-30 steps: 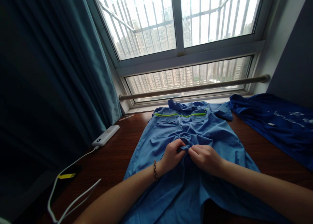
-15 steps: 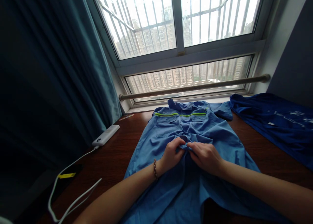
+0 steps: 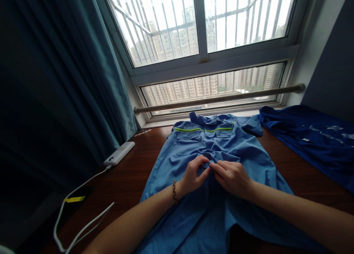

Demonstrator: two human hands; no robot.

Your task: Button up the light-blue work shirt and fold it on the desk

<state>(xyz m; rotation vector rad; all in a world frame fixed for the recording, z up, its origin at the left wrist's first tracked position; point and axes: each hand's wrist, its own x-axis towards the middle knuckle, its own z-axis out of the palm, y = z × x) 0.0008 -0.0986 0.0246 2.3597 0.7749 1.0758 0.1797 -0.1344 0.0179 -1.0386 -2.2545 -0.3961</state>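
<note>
A light blue work shirt (image 3: 188,217) with a yellow-green stripe across its chest lies front up, collar towards the window. At the middle of its front opening, my left hand (image 3: 195,173) pinches the cloth edge between thumb and fingers. Right beside it, my right hand (image 3: 231,177) grips the same front edge, its fingertips meeting the left ones. A small round button (image 3: 211,162) seems to show between the fingertips; whether it sits in a buttonhole I cannot tell. Around the hands the fabric is bunched into folds.
The shirt rests on a dark brown wooden surface (image 3: 141,154). A dark blue garment (image 3: 309,136) with white print lies to the right. On the left are a white power bank (image 3: 119,153) with a white cable (image 3: 59,217) and a curtain (image 3: 110,99). A rail (image 3: 221,99) crosses the window.
My left thumb has shifted slightly and a gap between its thumb and fingers shows more. The right fingertips have moved a little left. The shirt stays in place.
</note>
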